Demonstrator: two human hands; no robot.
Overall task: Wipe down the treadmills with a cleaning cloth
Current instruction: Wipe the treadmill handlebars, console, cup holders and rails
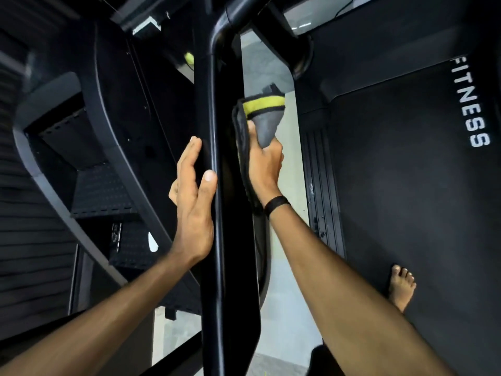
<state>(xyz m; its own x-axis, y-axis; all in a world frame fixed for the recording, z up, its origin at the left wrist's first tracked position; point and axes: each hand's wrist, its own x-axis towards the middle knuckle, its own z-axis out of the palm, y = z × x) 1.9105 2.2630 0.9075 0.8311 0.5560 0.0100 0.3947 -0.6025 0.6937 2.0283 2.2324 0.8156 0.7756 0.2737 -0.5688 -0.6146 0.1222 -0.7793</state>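
Use the black handrail [230,185], the glossy upright bar running through the centre of the view, as your reference.

1. Legible text: to the right of the handrail, the treadmill belt [406,199] carries white lettering that reads "FITNESS". No other writing can be read. A small white mark low on the machine to the left of the handrail is too small to identify.

2. Your left hand [193,207] rests on the left face of the handrail. The fingers are extended along the bar and the thumb lies on its front edge; the hand is released, not clenched.

3. Your right hand [264,169] is on the right side of the handrail, clenched around the cleaning cloth [264,115]. The cloth is grey with a yellow band and a dark edge. Part of it projects above the fist, and part is pressed between the palm and the handrail.

4. A dark band [276,203] circles your right wrist.

5. Your bare foot [401,289] stands on the treadmill belt, to the lower right of the handrail.

6. A black stepped machine [103,185] stands to the left of the handrail.
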